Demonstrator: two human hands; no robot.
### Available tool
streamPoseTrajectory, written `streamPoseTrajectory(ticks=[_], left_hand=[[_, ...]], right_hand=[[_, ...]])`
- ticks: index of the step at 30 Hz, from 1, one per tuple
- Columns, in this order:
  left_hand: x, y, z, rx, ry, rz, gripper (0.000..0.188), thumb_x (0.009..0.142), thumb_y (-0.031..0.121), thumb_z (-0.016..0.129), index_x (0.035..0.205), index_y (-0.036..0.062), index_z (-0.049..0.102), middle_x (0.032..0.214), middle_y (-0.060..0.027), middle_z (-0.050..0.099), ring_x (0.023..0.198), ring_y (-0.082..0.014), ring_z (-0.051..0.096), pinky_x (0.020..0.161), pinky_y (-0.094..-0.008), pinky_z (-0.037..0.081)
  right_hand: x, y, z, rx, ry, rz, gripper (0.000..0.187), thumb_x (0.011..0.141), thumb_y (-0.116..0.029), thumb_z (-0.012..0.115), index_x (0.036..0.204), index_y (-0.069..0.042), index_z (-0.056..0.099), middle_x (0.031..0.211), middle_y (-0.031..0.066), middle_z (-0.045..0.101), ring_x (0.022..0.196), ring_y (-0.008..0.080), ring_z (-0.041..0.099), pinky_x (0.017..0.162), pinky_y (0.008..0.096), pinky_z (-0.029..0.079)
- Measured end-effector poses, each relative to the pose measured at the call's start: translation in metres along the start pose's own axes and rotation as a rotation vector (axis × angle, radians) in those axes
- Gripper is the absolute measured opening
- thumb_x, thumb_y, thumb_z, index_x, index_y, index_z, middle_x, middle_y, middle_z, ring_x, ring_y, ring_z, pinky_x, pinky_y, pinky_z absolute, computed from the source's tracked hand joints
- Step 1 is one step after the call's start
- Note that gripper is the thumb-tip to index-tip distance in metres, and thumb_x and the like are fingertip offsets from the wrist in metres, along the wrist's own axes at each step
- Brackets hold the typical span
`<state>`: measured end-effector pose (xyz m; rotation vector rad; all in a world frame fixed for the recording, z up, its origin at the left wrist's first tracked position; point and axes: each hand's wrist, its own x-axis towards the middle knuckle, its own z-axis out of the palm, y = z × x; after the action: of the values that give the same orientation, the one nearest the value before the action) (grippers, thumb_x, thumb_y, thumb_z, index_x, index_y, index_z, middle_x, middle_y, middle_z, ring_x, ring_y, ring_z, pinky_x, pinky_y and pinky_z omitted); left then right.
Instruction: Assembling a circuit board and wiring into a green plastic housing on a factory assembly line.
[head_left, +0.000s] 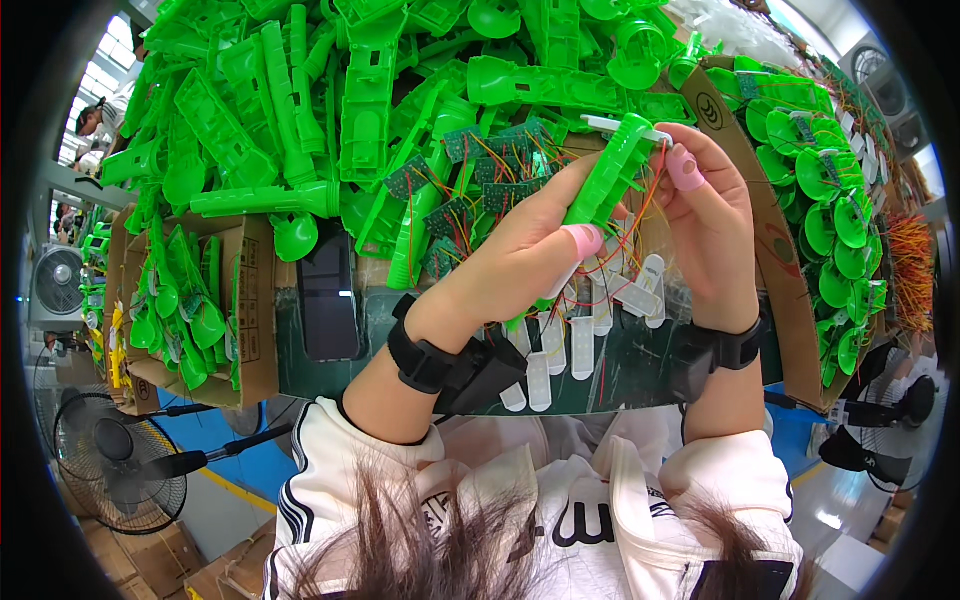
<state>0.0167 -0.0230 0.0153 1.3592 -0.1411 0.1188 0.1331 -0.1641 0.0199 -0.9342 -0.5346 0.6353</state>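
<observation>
My left hand [530, 235] is wrapped round a long bright green plastic shell half [612, 175], held tilted above the bench. A narrow white plastic strip [600, 123] lies across the shell's far end, and my right hand [712, 200] pinches its right end. Thin red and yellow wires [645, 200] hang between the two hands. Pink finger covers sit on both thumbs and a right finger. Below my hands lie several white LED-type strips [582, 348] with wires. Left of the shell are small green circuit boards [465, 145], also wired.
A big heap of green shells [365, 110] covers the far bench. A dark phone [329, 300] lies at left beside a cardboard box [257, 310] of green parts. Another carton [770, 240] with wired green parts stands at right. A black fan [115, 445] is at lower left.
</observation>
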Motion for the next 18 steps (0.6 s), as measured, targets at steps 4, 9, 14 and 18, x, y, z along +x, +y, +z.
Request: streamPoseTrajectory(ticks=[4, 9, 14, 18], left_hand=[[0.0, -0.001, -0.002, 0.032, -0.05, -0.013, 0.06, 0.08, 0.021, 0.044, 0.133, 0.0009, 0.025, 0.111, -0.0122, 0.05, 0.089, -0.0156, 0.051, 0.074, -0.0282, 0.043], [0.002, -0.012, -0.001, -0.002, -0.005, 0.031, 0.07, 0.082, 0.023, 0.047, 0.137, 0.0002, 0.008, 0.116, -0.0157, 0.047, 0.096, -0.0202, 0.051, 0.077, -0.03, 0.043], [0.002, -0.016, -0.004, -0.05, -0.019, -0.016, 0.077, 0.084, 0.023, 0.049, 0.137, 0.0012, -0.002, 0.121, -0.0167, 0.044, 0.099, -0.022, 0.05, 0.078, -0.0317, 0.044], [0.005, -0.017, -0.001, -0.115, -0.012, 0.037, 0.068, 0.086, 0.024, 0.05, 0.137, 0.0009, 0.011, 0.121, -0.0151, 0.045, 0.097, -0.0196, 0.051, 0.077, -0.0301, 0.045]], right_hand=[[0.006, 0.009, 0.003, -0.347, 0.117, -0.272, 0.02, 0.085, -0.01, 0.057, 0.102, 0.0, 0.055, 0.095, 0.0071, 0.061, 0.082, 0.0081, 0.053, 0.072, 0.0199, 0.042], [0.005, 0.008, 0.009, -0.376, 0.056, -0.289, 0.014, 0.085, -0.01, 0.056, 0.096, -0.001, 0.054, 0.096, 0.0089, 0.061, 0.086, 0.0108, 0.055, 0.076, 0.0226, 0.044], [0.005, 0.007, 0.009, -0.389, 0.074, -0.335, 0.016, 0.085, -0.006, 0.056, 0.098, 0.001, 0.052, 0.095, 0.01, 0.061, 0.084, 0.0114, 0.057, 0.074, 0.023, 0.046], [0.003, 0.004, 0.01, -0.449, 0.119, -0.412, 0.015, 0.084, -0.005, 0.058, 0.097, 0.001, 0.052, 0.093, 0.0097, 0.061, 0.082, 0.0108, 0.057, 0.073, 0.0222, 0.045]])
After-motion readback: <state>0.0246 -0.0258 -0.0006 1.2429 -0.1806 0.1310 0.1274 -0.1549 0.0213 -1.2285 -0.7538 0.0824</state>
